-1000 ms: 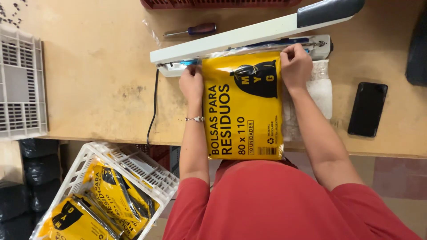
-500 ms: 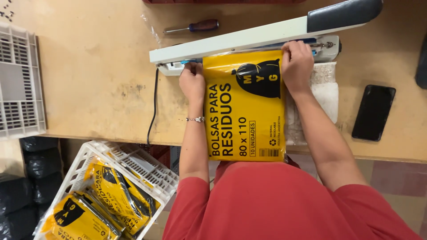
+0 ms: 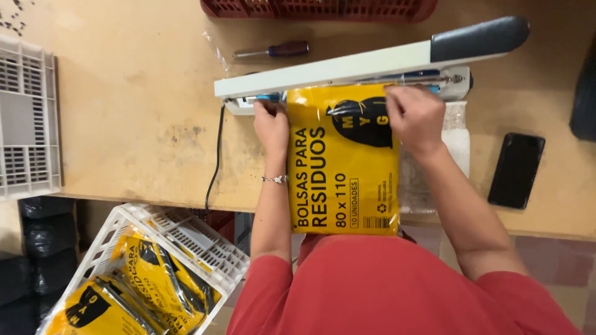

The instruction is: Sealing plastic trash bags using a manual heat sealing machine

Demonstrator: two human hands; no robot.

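both hands, the left hand (image 3: 271, 126) and right hand (image 3: 415, 116), are pinching closed on the top corners of the yellow packet (image 3: 343, 162), feeding its mouth under the raised sealer arm (image 3: 372, 61) just beyond them on the table (image 3: 136, 124), so the sealing step seems underway.

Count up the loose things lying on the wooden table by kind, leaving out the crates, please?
Yellow printed packs: 1, held at its top corners by the left hand and right hand
Heat sealers: 1
Screwdrivers: 1
Black phones: 1
Total: 4
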